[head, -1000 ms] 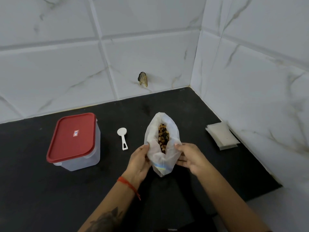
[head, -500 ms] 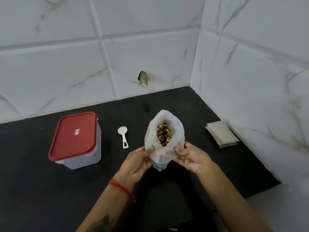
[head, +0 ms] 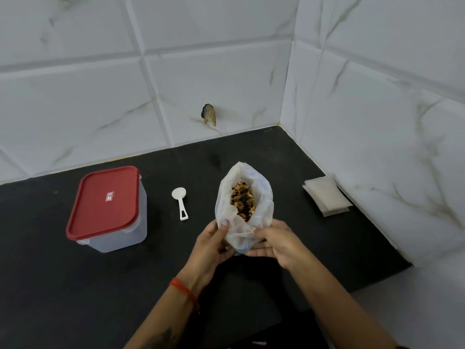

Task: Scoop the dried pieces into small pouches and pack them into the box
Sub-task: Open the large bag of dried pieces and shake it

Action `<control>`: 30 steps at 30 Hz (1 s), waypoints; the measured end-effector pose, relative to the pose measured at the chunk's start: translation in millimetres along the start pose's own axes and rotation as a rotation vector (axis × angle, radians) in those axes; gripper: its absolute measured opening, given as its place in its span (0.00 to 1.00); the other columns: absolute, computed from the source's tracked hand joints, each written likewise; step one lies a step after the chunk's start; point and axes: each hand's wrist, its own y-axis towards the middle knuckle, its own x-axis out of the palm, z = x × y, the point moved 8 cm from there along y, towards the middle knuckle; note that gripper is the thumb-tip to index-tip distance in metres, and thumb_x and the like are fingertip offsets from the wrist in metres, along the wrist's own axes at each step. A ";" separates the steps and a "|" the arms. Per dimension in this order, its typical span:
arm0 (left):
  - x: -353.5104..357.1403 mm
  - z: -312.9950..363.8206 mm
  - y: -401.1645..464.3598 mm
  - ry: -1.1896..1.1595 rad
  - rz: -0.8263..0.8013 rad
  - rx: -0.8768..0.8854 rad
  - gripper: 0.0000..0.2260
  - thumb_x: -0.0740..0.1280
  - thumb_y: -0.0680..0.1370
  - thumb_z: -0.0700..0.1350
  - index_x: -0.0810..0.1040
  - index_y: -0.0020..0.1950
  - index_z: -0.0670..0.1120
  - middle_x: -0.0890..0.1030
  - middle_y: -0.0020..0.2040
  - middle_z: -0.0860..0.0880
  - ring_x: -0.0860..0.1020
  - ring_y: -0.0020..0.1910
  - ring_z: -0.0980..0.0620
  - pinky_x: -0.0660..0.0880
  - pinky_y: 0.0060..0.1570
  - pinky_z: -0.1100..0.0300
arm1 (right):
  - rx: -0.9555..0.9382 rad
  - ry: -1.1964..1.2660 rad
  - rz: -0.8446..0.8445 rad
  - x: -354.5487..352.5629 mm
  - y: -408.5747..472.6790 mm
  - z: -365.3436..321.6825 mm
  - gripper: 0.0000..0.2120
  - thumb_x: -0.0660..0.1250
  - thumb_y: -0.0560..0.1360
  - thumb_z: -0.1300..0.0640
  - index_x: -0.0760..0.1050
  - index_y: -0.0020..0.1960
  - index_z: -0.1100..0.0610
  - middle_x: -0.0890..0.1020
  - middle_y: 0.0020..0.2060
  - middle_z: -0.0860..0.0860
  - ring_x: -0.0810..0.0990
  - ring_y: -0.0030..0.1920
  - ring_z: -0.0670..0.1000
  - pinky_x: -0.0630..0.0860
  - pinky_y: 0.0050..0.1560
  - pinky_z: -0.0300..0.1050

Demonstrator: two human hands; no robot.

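Note:
A white plastic bag (head: 261,197) stands open on the black counter (head: 75,285), with brown and dark dried pieces (head: 242,199) showing inside. My left hand (head: 214,244) grips the bag's near left edge, thumb on the rim. My right hand (head: 274,239) holds the near right side, fingers curled round the bag's lower part. A white plastic scoop (head: 180,201) lies left of the bag. Further left stands a clear box (head: 125,233) with its red lid (head: 104,201) on. A stack of small flat pouches (head: 324,195) lies at the right by the wall.
White marble-look tiled walls meet in a corner behind and to the right. A small brownish chipped spot (head: 209,117) marks the back wall. The counter's right end stops at a white ledge (head: 427,298).
Both hands have shifted slightly on the bag and spread its mouth wider, so more of the dried pieces show. Box, scoop and pouches have not moved.

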 end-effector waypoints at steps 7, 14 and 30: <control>-10.3 13.0 -13.2 0.191 0.224 -0.023 0.09 0.69 0.75 0.40 0.76 0.52 0.37 0.82 0.46 0.40 0.83 0.39 0.47 0.81 0.37 0.59 | 0.028 0.217 -0.010 -6.4 4.7 -0.5 0.15 0.58 0.74 0.77 0.74 0.54 0.63 0.81 0.49 0.64 0.81 0.51 0.63 0.80 0.49 0.57; 8.2 -3.4 -7.4 -0.510 0.140 -0.182 0.09 0.54 0.80 0.30 0.74 0.50 0.34 0.78 0.48 0.36 0.78 0.47 0.42 0.81 0.35 0.57 | 0.186 0.613 -0.057 -6.5 9.3 15.2 0.13 0.55 0.76 0.75 0.71 0.58 0.68 0.79 0.47 0.64 0.77 0.58 0.61 0.72 0.57 0.58; 8.5 7.5 -7.8 0.343 0.244 -0.051 0.15 0.62 0.79 0.54 0.79 0.53 0.44 0.82 0.49 0.44 0.83 0.41 0.48 0.80 0.37 0.56 | -0.112 -0.116 0.187 -18.6 9.8 -0.5 0.09 0.66 0.75 0.65 0.78 0.43 0.52 0.81 0.47 0.54 0.81 0.47 0.54 0.82 0.41 0.48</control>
